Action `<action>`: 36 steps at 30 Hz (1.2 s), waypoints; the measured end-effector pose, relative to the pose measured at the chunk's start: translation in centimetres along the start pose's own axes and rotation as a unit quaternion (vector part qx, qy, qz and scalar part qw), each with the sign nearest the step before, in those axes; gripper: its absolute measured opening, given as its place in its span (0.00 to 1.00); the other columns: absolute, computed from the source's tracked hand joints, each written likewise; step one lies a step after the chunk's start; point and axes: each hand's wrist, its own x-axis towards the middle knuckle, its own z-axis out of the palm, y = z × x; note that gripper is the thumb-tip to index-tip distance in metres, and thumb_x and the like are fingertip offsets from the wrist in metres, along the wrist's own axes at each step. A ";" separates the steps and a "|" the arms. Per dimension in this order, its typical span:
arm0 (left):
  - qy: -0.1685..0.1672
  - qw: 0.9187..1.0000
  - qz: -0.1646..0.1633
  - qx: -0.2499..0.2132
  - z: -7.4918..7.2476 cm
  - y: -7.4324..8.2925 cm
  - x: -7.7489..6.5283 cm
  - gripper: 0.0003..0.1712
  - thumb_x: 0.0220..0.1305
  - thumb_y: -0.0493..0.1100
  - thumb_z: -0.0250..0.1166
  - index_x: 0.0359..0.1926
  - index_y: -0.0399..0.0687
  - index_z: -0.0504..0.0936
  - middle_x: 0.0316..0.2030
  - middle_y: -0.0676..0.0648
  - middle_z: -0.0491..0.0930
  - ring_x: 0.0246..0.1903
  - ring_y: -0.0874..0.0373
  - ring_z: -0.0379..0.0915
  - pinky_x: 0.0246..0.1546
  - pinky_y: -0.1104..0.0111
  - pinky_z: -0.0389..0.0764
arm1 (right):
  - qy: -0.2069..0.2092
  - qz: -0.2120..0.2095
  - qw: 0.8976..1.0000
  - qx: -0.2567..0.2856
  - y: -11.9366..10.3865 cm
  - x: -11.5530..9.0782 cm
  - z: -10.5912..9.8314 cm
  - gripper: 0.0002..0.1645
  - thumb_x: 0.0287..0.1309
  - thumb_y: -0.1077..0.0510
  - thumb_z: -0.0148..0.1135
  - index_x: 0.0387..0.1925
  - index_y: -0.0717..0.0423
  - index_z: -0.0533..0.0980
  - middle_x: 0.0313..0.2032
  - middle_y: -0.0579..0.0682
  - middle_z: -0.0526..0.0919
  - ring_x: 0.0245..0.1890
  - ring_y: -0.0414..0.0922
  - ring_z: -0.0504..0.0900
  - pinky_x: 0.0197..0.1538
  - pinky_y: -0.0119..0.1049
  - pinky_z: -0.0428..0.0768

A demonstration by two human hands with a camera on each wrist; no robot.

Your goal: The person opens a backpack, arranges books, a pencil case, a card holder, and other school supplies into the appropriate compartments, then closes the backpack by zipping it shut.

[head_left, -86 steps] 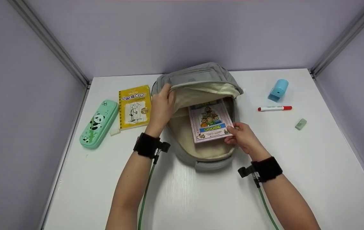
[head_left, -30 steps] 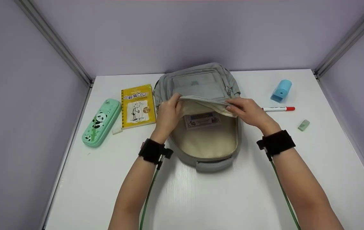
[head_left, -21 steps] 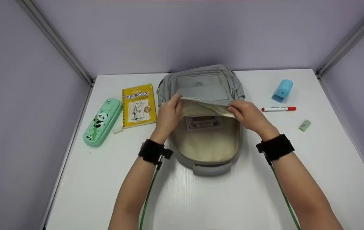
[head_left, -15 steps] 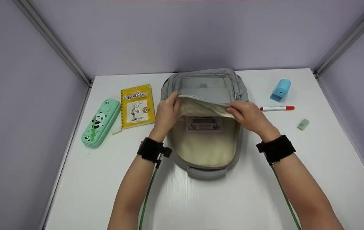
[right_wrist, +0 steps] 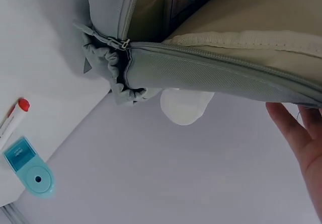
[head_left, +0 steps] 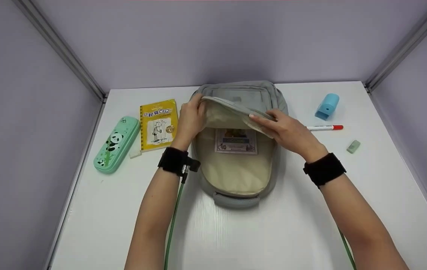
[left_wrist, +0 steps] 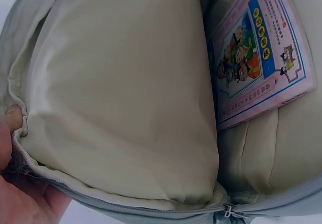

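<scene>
The left hand [head_left: 190, 120] and the right hand [head_left: 291, 132] both pinched the bag flap [head_left: 220, 114], which could fall over the pink book [head_left: 235, 144] if either slipped.

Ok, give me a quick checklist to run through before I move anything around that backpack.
1. Left hand holding the flap: ok, gripping its edge.
2. Right hand on the flap: ok, holding its edge further right.
3. Pink book inside the backpack: ok.
4. Book's far end lying free: cannot tell, hidden behind the flap.
5. Marker fully visible from the head camera: not ok, right hand covers one end.
</scene>
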 end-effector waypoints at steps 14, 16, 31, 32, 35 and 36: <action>-0.008 1.000 -0.011 -0.012 0.0 -1.3 -0.3 0.13 0.75 0.45 0.54 0.34 0.43 0.73 0.21 0.49 0.66 0.23 0.54 0.64 0.26 0.64 0.63 | 0.004 0.050 0.998 0.043 1.5 2.1 1.2 0.30 0.69 0.65 0.55 0.70 0.44 0.69 0.35 0.56 0.71 0.24 0.46 0.66 0.28 0.40 0.68; -0.013 0.999 -0.020 -0.031 -0.2 -1.7 -0.6 0.15 0.74 0.49 0.57 0.33 0.44 0.76 0.21 0.51 0.67 0.23 0.57 0.65 0.26 0.66 0.64 | -0.004 0.073 0.996 0.052 1.7 2.5 1.3 0.30 0.70 0.66 0.54 0.70 0.44 0.68 0.36 0.56 0.72 0.24 0.46 0.67 0.28 0.39 0.68; -0.124 0.958 -0.191 0.173 -1.3 -10.7 -2.9 0.31 0.78 0.59 0.42 0.66 0.44 0.71 0.60 0.32 0.70 0.58 0.36 0.68 0.55 0.44 0.69 | 0.017 0.165 0.982 0.088 3.2 3.1 1.6 0.28 0.73 0.67 0.47 0.69 0.45 0.70 0.37 0.56 0.71 0.30 0.48 0.68 0.33 0.40 0.66; -0.144 0.949 -0.200 0.194 -1.1 -11.5 -3.4 0.30 0.77 0.59 0.42 0.68 0.46 0.69 0.62 0.31 0.67 0.60 0.35 0.65 0.57 0.42 0.66 | 0.016 0.165 0.982 0.090 3.1 3.1 1.6 0.28 0.73 0.67 0.47 0.69 0.45 0.70 0.37 0.56 0.71 0.30 0.48 0.68 0.33 0.40 0.65; -0.188 0.929 -0.221 0.231 -0.7 -13.4 -4.7 0.31 0.77 0.59 0.43 0.74 0.52 0.61 0.69 0.30 0.56 0.68 0.31 0.51 0.62 0.37 0.54 | 0.012 0.166 0.981 0.095 3.0 3.0 1.8 0.28 0.73 0.66 0.47 0.69 0.44 0.70 0.37 0.55 0.71 0.29 0.47 0.67 0.33 0.40 0.65; -0.197 0.924 -0.228 0.237 -0.6 -13.9 -5.1 0.31 0.77 0.59 0.43 0.75 0.54 0.59 0.71 0.30 0.52 0.69 0.30 0.46 0.63 0.35 0.50 | 0.010 0.167 0.981 0.097 2.9 2.9 1.8 0.28 0.73 0.66 0.47 0.69 0.43 0.69 0.37 0.55 0.70 0.29 0.47 0.67 0.33 0.40 0.65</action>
